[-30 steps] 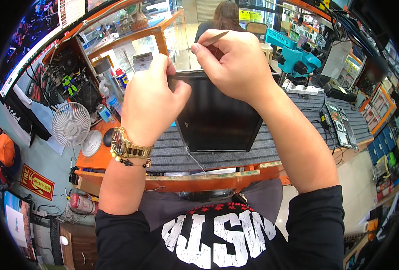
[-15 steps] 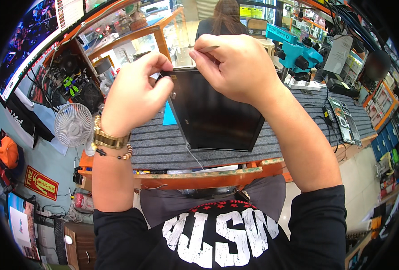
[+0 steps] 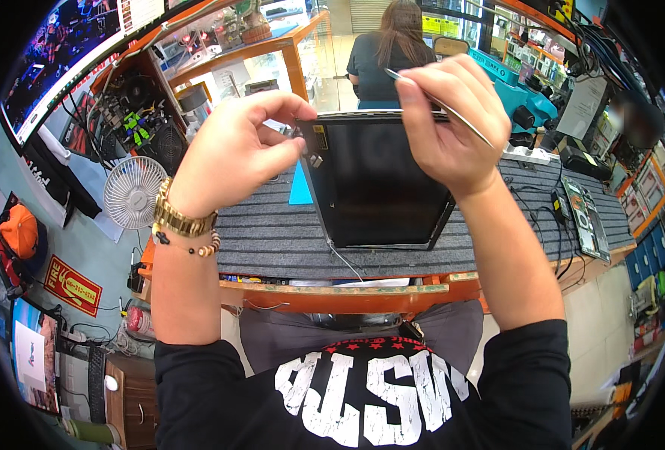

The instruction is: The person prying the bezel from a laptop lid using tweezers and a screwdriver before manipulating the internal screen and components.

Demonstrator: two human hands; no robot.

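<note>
A dark laptop screen (image 3: 385,187) stands tilted on the grey ribbed mat (image 3: 261,244), its lower edge resting there. At its upper left corner, beside a metal hinge, my left hand (image 3: 235,146) is closed, thumb and forefinger pinching the edge. My right hand (image 3: 456,124) is raised over the upper right of the screen. In its closed fingers is a slim metal tool (image 3: 464,122) with a pointed tip; whether it is tweezers or a pry tool I cannot tell. My right hand hides the screen's upper right corner. A thin cable (image 3: 345,264) trails from the lower left corner.
Part of a blue sheet (image 3: 300,187) shows left of the screen. An opened device chassis (image 3: 584,217) and black cables lie on the right, with a teal microscope (image 3: 516,97) behind. A white fan (image 3: 133,193) stands left. A person (image 3: 389,56) sits beyond the bench.
My right hand has moved right, away from the screen's top left corner, and more of the metal tool shows. My left hand stays at the corner. The view has shifted slightly.
</note>
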